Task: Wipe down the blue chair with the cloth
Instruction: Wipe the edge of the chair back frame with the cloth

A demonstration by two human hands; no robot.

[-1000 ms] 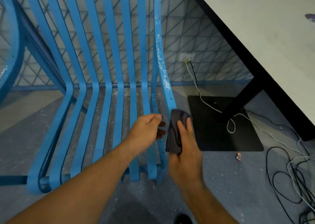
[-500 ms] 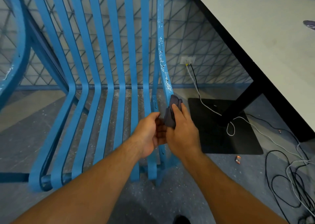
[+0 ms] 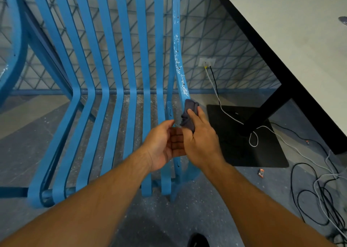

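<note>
Grey and bunched, the cloth sits against the outer face of the rightmost slat of the blue chair, just past the bend where the back turns into the seat. The right hand grips it, fingers curled over the wad and pressing it onto the slat. Most of the cloth is buried under those fingers, so only its top and left folds show. White specks run up the slat above the cloth.

The left hand is beside the right, in front of the same slat, palm turned toward it and fingers loosely straight, holding nothing. Its fingertips disappear behind the right hand, so I cannot tell whether they touch the slat. Both hands cover the stretch of slat below the cloth.

The chair's back is cut off at the top of the frame, and its front legs are partly hidden by the forearms. Left of the chair, a second blue chair shows only a curved edge.

Right of the chair stands a pale table, cropped by the frame, on a black leg and a flat black base plate. Behind the chair, a wall outlet feeds cables that tangle further right on the floor. A small wrapper, too small to read, lies near the plate. A dark shoe tip pokes in below the chair.
</note>
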